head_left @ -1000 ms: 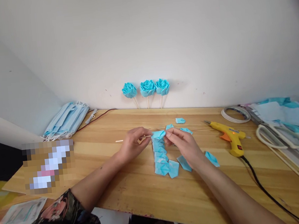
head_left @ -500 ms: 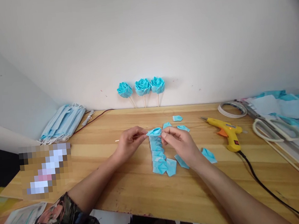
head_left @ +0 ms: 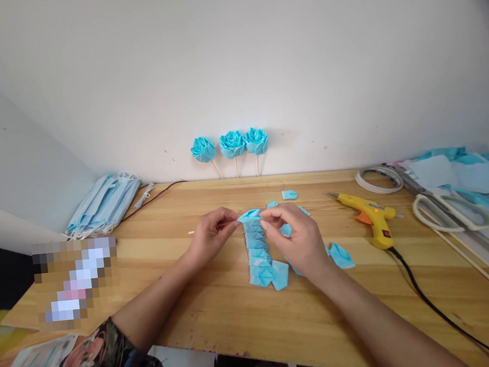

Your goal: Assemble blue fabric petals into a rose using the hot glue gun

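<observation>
Between both hands is a folded blue fabric petal (head_left: 249, 215). My left hand (head_left: 215, 232) pinches its left tip, and my right hand (head_left: 295, 233) grips its right end between thumb and fingers. Just below it, a column of overlapping folded blue petals (head_left: 258, 251) lies on the table. Another folded petal (head_left: 280, 274) rests beside the column's near end. More loose petals, such as one at the back (head_left: 289, 195) and one to the right (head_left: 342, 255), lie around my right hand, which partly covers some of them.
Three blue fabric flowers (head_left: 233, 145) on sticks lean against the wall. Face masks (head_left: 103, 203) are stacked at the left. To the right are a yellow glue gun (head_left: 371, 214) with a black cord, a white tape roll (head_left: 379, 180), scissors (head_left: 452, 213) and blue fabric pieces (head_left: 468, 173).
The held petal looks flatter and narrower, its open fold now closer together. My right hand has shifted slightly, with its fingers nearer the petal's upper edge.
</observation>
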`<state>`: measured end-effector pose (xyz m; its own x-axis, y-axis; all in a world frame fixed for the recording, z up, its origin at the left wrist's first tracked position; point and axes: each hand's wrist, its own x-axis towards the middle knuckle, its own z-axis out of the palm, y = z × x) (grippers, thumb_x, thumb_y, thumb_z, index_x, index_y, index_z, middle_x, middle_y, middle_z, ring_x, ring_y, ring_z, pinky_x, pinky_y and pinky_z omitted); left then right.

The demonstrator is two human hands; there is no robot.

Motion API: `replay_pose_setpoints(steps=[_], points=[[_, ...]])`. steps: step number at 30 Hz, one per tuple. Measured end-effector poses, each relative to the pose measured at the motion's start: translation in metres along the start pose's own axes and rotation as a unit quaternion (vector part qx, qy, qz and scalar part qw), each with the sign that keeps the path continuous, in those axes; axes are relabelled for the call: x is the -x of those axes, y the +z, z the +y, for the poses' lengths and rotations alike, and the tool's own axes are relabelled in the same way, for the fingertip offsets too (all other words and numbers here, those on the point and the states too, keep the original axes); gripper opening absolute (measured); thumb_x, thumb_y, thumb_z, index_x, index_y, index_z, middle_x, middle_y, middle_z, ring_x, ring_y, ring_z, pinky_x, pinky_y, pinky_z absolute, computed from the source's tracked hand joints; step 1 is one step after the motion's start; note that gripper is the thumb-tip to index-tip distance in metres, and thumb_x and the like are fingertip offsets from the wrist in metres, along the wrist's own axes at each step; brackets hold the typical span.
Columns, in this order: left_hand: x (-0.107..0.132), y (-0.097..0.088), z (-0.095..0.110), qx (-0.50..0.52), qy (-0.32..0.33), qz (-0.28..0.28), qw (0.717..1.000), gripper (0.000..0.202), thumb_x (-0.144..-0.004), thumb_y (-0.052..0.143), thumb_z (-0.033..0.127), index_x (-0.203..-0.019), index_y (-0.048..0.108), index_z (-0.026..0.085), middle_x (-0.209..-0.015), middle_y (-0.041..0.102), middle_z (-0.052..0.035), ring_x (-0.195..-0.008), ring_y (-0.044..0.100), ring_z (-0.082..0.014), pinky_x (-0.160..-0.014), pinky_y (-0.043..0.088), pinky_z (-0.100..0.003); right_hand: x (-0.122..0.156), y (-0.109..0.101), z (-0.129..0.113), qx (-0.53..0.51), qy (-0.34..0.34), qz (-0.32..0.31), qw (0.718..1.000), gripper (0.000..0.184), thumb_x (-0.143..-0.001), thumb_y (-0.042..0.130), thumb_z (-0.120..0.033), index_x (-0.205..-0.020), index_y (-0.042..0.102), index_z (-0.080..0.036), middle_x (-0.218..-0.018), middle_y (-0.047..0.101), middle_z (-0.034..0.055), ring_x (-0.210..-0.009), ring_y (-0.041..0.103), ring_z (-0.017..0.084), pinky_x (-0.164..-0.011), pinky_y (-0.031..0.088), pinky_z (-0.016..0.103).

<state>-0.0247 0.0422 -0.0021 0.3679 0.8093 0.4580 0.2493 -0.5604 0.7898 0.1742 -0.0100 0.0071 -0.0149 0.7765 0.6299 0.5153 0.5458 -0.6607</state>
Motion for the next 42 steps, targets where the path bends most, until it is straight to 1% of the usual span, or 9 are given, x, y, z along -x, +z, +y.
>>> replay_pose_setpoints(steps=[5, 15, 17, 20, 22, 25, 32, 36, 42], points=[[0.0011, 0.0004, 0.0008, -0.010, 0.003, -0.010, 1.000, 0.017, -0.087, 0.063, 0.029, -0.082, 0.066, 0.014, -0.071, 0.067, -0.0027, -0.061, 0.057, -0.0084, -0.054, 0.042, -0.017, 0.0009, 0.0017, 0.0040, 0.068, -0.071, 0.008, 0.995, 0.007, -0.090, 0.062, -0.016, -0.093, 0.062, -0.022, -0.087, 0.068, 0.0027, -0.082, 0.060, 0.019, -0.074, 0.047, 0.033], [0.0029, 0.0012, -0.0051, -0.057, -0.002, -0.021, 0.998, 0.014, -0.089, 0.061, 0.027, -0.083, 0.065, 0.015, -0.074, 0.065, -0.0029, -0.065, 0.056, -0.0100, -0.059, 0.042, -0.020, 0.0021, 0.0020, 0.0021, 0.085, -0.043, -0.021, 0.995, 0.011, -0.092, 0.057, -0.016, -0.084, 0.056, -0.021, -0.081, 0.064, 0.0012, -0.078, 0.057, 0.018, -0.073, 0.044, 0.034], [0.0024, 0.0007, -0.0053, -0.053, -0.003, -0.020, 0.998, 0.014, -0.089, 0.061, 0.027, -0.084, 0.065, 0.015, -0.075, 0.066, -0.0029, -0.066, 0.057, -0.0103, -0.060, 0.042, -0.020, 0.0012, 0.0020, 0.0015, 0.063, -0.019, -0.017, 0.998, 0.010, -0.092, 0.058, -0.017, -0.083, 0.057, -0.021, -0.080, 0.064, 0.0008, -0.077, 0.058, 0.017, -0.072, 0.045, 0.033], [0.0010, -0.0005, -0.0036, -0.040, -0.010, -0.019, 0.999, 0.014, -0.089, 0.060, 0.027, -0.084, 0.065, 0.015, -0.075, 0.066, -0.0029, -0.066, 0.058, -0.0104, -0.059, 0.043, -0.020, 0.0002, 0.0001, 0.0021, 0.003, 0.067, 0.016, 0.998, 0.005, -0.092, 0.057, -0.022, -0.088, 0.060, -0.022, -0.083, 0.066, 0.0009, -0.075, 0.060, 0.016, -0.068, 0.048, 0.030], [0.0003, -0.0011, -0.0025, -0.038, -0.011, -0.019, 0.999, 0.014, -0.089, 0.059, 0.026, -0.084, 0.064, 0.015, -0.074, 0.066, -0.0029, -0.066, 0.058, -0.0104, -0.059, 0.043, -0.019, -0.0005, -0.0022, 0.0034, -0.030, 0.125, 0.033, 0.991, 0.009, -0.093, 0.055, -0.027, -0.095, 0.063, -0.022, -0.086, 0.067, 0.0015, -0.076, 0.062, 0.016, -0.067, 0.050, 0.029], [0.0001, -0.0014, -0.0030, -0.044, 0.002, -0.020, 0.999, 0.014, -0.089, 0.059, 0.026, -0.083, 0.064, 0.014, -0.074, 0.066, -0.0031, -0.066, 0.058, -0.0106, -0.060, 0.044, -0.020, -0.0022, -0.0053, 0.0036, -0.064, 0.156, 0.021, 0.986, 0.016, -0.093, 0.055, -0.033, -0.096, 0.066, -0.021, -0.087, 0.068, 0.0020, -0.076, 0.063, 0.016, -0.068, 0.051, 0.030], [0.0003, -0.0013, -0.0039, -0.055, 0.035, -0.017, 0.998, 0.014, -0.090, 0.060, 0.027, -0.082, 0.063, 0.015, -0.072, 0.065, -0.0026, -0.066, 0.059, -0.0108, -0.059, 0.044, -0.020, -0.0063, -0.0063, -0.0046, -0.072, 0.133, -0.016, 0.988, 0.014, -0.088, 0.059, -0.031, -0.086, 0.068, -0.021, -0.083, 0.070, 0.0023, -0.067, 0.061, 0.014, -0.060, 0.049, 0.026], [0.0000, -0.0011, -0.0023, -0.055, 0.053, -0.024, 0.997, 0.013, -0.090, 0.060, 0.026, -0.084, 0.064, 0.015, -0.075, 0.066, -0.0040, -0.068, 0.060, -0.0114, -0.062, 0.045, -0.021, -0.0041, -0.0049, -0.0019, -0.049, 0.099, -0.034, 0.993, 0.009, -0.087, 0.060, -0.026, -0.083, 0.067, -0.021, -0.078, 0.067, 0.0005, -0.066, 0.058, 0.014, -0.062, 0.048, 0.026], [-0.0005, -0.0026, -0.0024, -0.070, 0.093, -0.029, 0.993, 0.012, -0.092, 0.057, 0.024, -0.084, 0.062, 0.015, -0.075, 0.065, -0.0041, -0.069, 0.059, -0.0122, -0.065, 0.046, -0.023, -0.0039, -0.0074, -0.0027, -0.033, 0.064, -0.030, 0.997, 0.015, -0.093, 0.055, -0.026, -0.080, 0.063, -0.021, -0.076, 0.065, -0.0001, -0.069, 0.058, 0.014, -0.065, 0.047, 0.027]])
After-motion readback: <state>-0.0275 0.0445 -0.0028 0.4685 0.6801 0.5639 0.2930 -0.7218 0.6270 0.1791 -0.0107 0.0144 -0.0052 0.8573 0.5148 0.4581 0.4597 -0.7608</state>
